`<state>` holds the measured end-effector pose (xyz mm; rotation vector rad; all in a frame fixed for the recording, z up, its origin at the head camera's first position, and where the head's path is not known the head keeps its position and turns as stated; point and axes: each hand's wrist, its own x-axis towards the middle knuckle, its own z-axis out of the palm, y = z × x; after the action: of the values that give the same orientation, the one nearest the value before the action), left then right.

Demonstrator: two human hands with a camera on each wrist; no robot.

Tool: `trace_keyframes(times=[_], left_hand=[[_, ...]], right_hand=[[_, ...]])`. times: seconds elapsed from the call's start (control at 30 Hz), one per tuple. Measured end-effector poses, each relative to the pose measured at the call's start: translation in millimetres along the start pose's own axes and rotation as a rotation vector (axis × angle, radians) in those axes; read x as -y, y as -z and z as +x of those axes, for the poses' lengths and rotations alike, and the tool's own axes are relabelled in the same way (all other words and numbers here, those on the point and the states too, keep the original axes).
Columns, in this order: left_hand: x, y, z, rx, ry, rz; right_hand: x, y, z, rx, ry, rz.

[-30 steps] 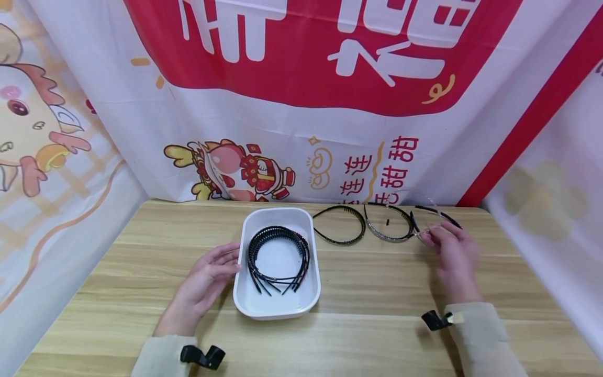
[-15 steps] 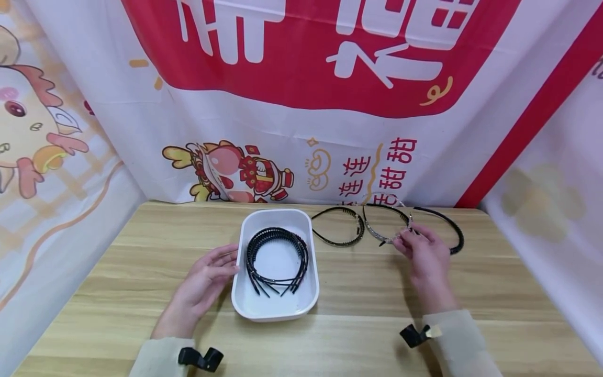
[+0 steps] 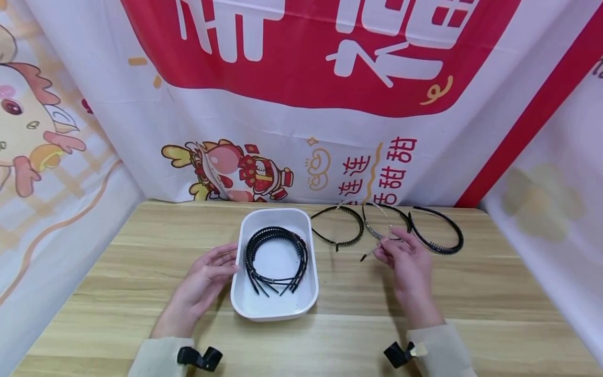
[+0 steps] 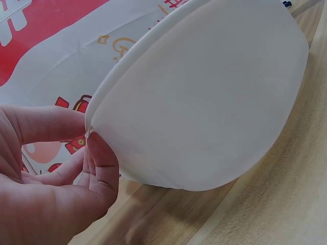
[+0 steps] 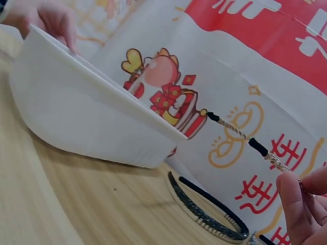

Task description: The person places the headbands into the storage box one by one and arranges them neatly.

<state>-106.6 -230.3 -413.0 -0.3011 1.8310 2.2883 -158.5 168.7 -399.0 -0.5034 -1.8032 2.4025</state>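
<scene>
Since the earlier frame, the right hand [image 3: 406, 262] has shifted leftward across the desk [image 3: 353, 343], taking a thin glittery headband [image 5: 276, 162] with it and leaving the rightmost black headband [image 3: 458, 241] in fuller view. Meanwhile the left hand [image 3: 207, 277] and the white tub [image 3: 275, 308] have hardly moved.

The right grip is narrow, fingertips pinching the glittery headband, which is raised to the right of the tub, right of centre in the frame. The left grip pinches the tub's rim at its left side.

Most of the risk seems to lie in that small pinch. A band so slim could swivel or slip through the fingertips, and its loose ends could swing. In the head view one black tip overlaps the lower edge of the toothed headband [image 3: 360, 225] just right of the tub; whether they touch cannot be told. A low sweep could snag the teeth and drag that headband along, or disturb the silvery headband [image 3: 375, 233] beside it.

If the glittery headband were carried toward the tub, an end might strike the near rim and twist the band free. The stack of black headbands [image 3: 252, 252] inside has teeth too, so a careless drop could tangle. Should the left fingers press or pull unevenly, the light-looking tub could slide or tip.
</scene>
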Motion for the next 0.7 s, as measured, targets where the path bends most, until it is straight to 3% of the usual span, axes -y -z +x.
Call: trace_keyframes(times=[0.33, 0.5, 0.7], left_hand=[[0.0, 0.2, -0.7, 0.007, -0.007, 0.003], [0.4, 0.7, 0.1, 0.004, -0.004, 0.004], [2.1, 2.2, 0.9, 0.010, -0.012, -0.011]], right_hand=[[-6, -21, -4.5, 0.179, -0.030, -0.154], [-5, -40, -3.9, 0.262, -0.028, -0.291], [-6, -63, -2.7, 0.360, -0.022, -0.360]])
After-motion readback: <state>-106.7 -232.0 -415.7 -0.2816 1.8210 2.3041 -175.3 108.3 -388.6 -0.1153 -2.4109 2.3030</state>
